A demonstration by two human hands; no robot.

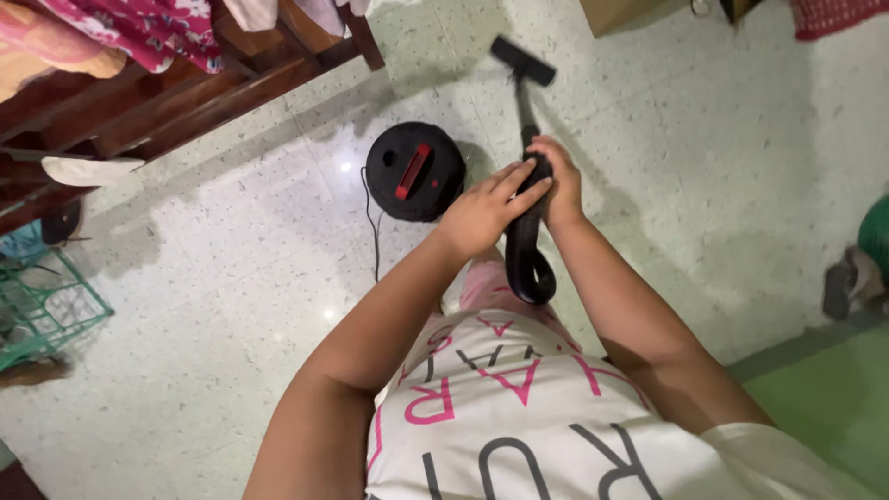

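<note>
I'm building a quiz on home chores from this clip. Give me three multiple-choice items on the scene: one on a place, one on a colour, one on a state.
1. Where does the round vacuum canister stand?
A. on the speckled floor
B. on the wooden furniture
C. in the green crate

2. What colour is the canister's handle?
A. blue
B. red
C. yellow

3. How is the black wand held?
A. by the left hand only
B. by both hands
C. by neither hand

Answers:
1 A, it sits on the floor, ahead of the person.
2 B, a red bar crosses the black top.
3 B, the left hand and right hand both wrap the wand.
</note>
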